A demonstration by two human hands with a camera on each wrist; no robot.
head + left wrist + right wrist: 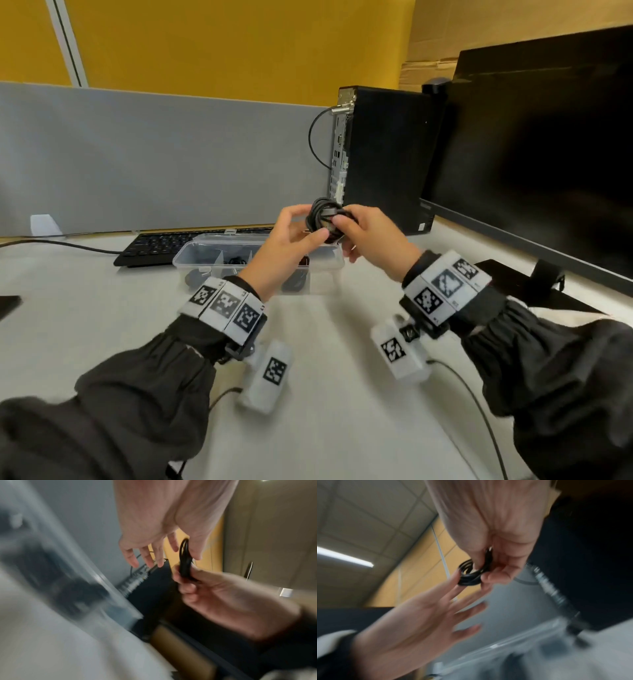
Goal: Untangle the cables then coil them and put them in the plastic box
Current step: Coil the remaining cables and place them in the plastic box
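right hand (pixel 371 236) pinches coiled cable (pixel 323 219) above plastic box (pixel 191 255).

Two hands: left hand (pixel 291 236), right hand (pixel 373 240). One coiled black cable (pixel 323 219) between them. One clear plastic box (pixel 205 255). One keyboard (pixel 161 245). One computer tower (pixel 383 154). One monitor (pixel 548 144). One worktop (pixel 102 308).

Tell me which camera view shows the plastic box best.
The head view: the whole clear plastic box sits sharp on the table, open, with dark cables inside, below the hands. The left wrist view shows only a blurred stretch of its wall; the right wrist view shows a blurred rim.
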